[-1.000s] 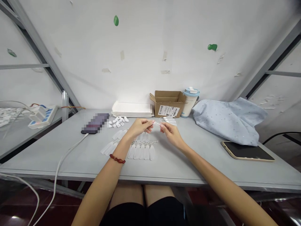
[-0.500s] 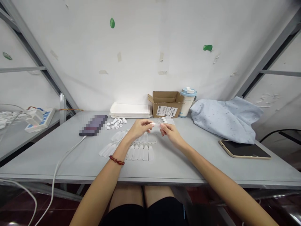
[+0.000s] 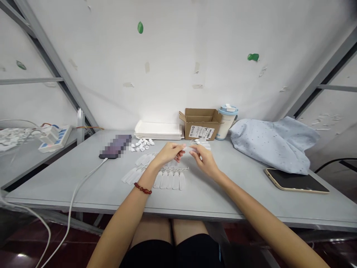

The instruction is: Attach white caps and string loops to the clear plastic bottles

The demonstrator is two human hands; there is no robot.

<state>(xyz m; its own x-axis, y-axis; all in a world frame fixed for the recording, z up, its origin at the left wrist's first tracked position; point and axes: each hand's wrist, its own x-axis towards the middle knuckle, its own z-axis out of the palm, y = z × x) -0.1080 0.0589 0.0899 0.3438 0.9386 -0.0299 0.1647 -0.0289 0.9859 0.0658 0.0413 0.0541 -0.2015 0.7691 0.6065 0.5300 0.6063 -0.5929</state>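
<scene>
Clear plastic piece is pinched between the fingertips of the left hand and right hand, held just above the bench. A red bead bracelet circles the left wrist. At 6 o'clock from the hands lies a row of frosted plastic pods joined by white wire, with more pods at 8 o'clock. Small clear pieces sit at 1 o'clock and white plastic bits at 10 o'clock. Farther out are a cardboard box at 12 o'clock, a lidded cup at 1 o'clock, a pale blue cloth at 2 o'clock, a tablet at 4 o'clock and a phone at 9 o'clock.
</scene>
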